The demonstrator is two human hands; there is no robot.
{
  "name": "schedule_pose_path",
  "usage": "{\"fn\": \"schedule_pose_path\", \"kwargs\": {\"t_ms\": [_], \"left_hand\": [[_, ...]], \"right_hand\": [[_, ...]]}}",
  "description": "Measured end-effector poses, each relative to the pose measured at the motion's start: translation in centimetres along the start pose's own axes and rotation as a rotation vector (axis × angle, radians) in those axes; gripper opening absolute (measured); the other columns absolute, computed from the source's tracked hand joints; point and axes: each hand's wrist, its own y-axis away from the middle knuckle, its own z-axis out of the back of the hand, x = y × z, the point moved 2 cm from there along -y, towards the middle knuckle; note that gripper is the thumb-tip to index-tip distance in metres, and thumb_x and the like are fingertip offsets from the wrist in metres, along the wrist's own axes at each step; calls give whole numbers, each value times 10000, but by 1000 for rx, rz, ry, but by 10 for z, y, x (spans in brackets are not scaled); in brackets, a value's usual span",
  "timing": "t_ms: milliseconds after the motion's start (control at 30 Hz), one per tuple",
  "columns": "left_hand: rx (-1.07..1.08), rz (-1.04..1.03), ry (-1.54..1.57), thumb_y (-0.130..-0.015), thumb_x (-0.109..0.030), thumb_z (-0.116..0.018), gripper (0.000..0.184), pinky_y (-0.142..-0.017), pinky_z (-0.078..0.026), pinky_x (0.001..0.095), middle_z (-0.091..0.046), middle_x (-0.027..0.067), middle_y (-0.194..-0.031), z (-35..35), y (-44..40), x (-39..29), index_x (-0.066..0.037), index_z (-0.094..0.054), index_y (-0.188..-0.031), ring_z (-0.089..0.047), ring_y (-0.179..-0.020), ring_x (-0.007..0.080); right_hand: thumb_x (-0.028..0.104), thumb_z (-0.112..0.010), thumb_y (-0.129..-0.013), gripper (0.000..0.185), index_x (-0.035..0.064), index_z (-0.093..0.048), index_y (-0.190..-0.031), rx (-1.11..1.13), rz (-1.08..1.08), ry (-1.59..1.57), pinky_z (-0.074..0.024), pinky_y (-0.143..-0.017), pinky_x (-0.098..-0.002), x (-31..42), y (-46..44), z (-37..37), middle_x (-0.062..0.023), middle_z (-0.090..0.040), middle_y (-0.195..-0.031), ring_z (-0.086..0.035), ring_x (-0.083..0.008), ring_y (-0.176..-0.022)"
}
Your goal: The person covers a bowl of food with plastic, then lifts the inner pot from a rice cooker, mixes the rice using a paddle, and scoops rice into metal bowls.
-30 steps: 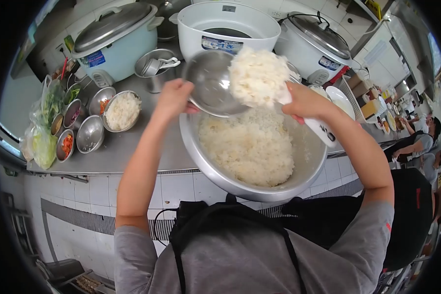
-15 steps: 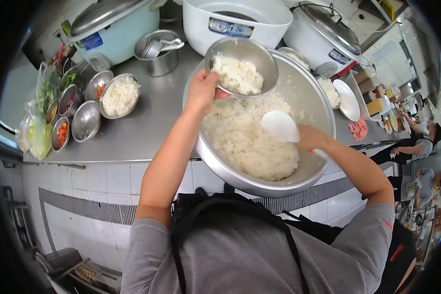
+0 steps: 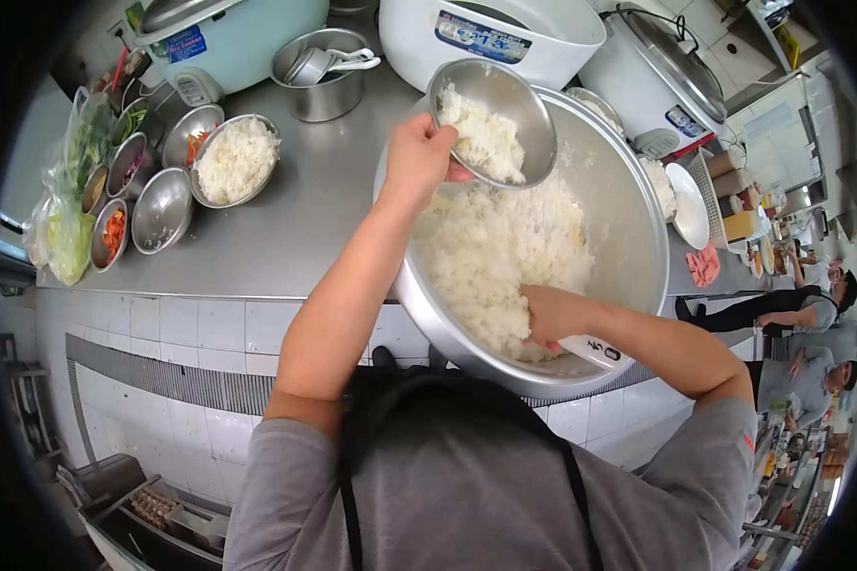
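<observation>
Left hand (image 3: 421,158) clamped on bowl (image 3: 535,118), right hand (image 3: 559,315) on paddle (image 3: 594,351); apparently scooping rice (image 3: 495,249); lift likely needs level paddle.

A second earlier, the stainless-steel bowl (image 3: 537,126) in the left hand (image 3: 425,157) had shown a bare inside; now a clump of cooked rice (image 3: 486,143) lay in it. The bowl had also shifted rightward, from the far-left side of the large metal pot (image 3: 628,224) to over its far rim. The white rice paddle (image 3: 595,351), first heaped and raised over the pot, then bare and lifted clear half a second before, had dropped: its blade was hidden and only the handle showed. The right hand (image 3: 559,319) had come down with it, to the rice mass (image 3: 490,247) toward the counter's (image 3: 314,195) front edge.
</observation>
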Motion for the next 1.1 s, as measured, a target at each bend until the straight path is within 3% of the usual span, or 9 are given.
{"fn": "schedule_pose_path", "kwargs": {"t_ms": [167, 267, 533, 600, 667, 733, 800, 933, 1100], "left_hand": [[84, 60, -198, -789, -92, -467, 141, -441, -497, 228, -584, 82, -764, -2, -3, 13, 14, -536, -851, -591, -558, 148], [131, 141, -169, -767, -64, -494, 103, -420, -505, 252, -539, 91, -674, -6, -3, 9, 0, -458, -694, -596, -539, 180], [126, 263, -184, -769, -81, -482, 178, -442, -506, 232, -592, 86, -803, -5, -3, 13, 1, -532, -918, -609, -599, 164], [164, 254, -163, -763, -70, -485, 164, -460, -519, 252, -586, 98, -803, -5, -6, 20, 8, -523, -903, -608, -611, 176], [210, 240, -154, -758, -59, -489, 151, -478, -533, 273, -580, 110, -802, -5, -6, 18, 14, -514, -887, -606, -624, 188], [306, 347, -123, -755, -55, -487, 172, -480, -536, 269, -574, 112, -817, -7, -4, 16, 15, -512, -910, -606, -639, 195], [303, 376, -120, -758, -56, -480, 182, -476, -536, 267, -575, 109, -826, -8, -2, 16, 12, -512, -924, -606, -641, 194], [276, 396, -94, -768, -67, -466, 216, -481, -535, 261, -576, 98, -848, -7, -2, 20, -3, -506, -971, -607, -651, 191], [259, 405, -24, -762, -86, -498, 238, -477, -518, 238, -585, 58, -839, -5, -4, 22, -57, -523, -997, -597, -673, 139]], "right_hand": [[88, -598, -673, 307, -52, -459, -909, -27, -75, 33, -399, -420, -262, -9, 40, 19, -69, -520, -488, -500, -158, -387], [106, -613, -672, 286, -23, -487, -894, -149, -94, 59, -400, -424, -253, -19, 67, 44, -57, -517, -489, -499, -144, -388], [37, -568, -636, 271, -7, -520, -899, 12, 4, 85, -377, -350, -250, -12, 113, 100, -59, -529, -524, -487, -130, -363], [44, -566, -623, 256, -13, -537, -870, -140, 12, -73, -375, -347, -247, -12, 114, 117, -81, -534, -558, -479, -127, -350], [68, -552, -627, 258, -21, -541, -869, -263, -10, 187, -408, -369, -294, 2, 99, 130, -138, -556, -617, -527, -183, -420], [51, -470, -666, 331, -27, -462, -988, -568, 126, 516, -451, -447, -339, 0, 72, 131, -162, -565, -574, -574, -235, -493], [67, -444, -724, 373, 3, -386, -1087, -1048, 31, 700, -464, -607, -408, -23, 25, 116, -231, -584, -751, -595, -302, -717], [78, -409, -779, 354, 20, -356, -1124, -935, -109, 644, -434, -714, -441, 7, 26, 72, -265, -558, -893, -562, -323, -859], [170, -450, -845, 321, 23, -350, -1113, -994, 138, 422, -440, -592, -453, 39, 101, 55, -233, -562, -689, -577, -365, -682]]}}
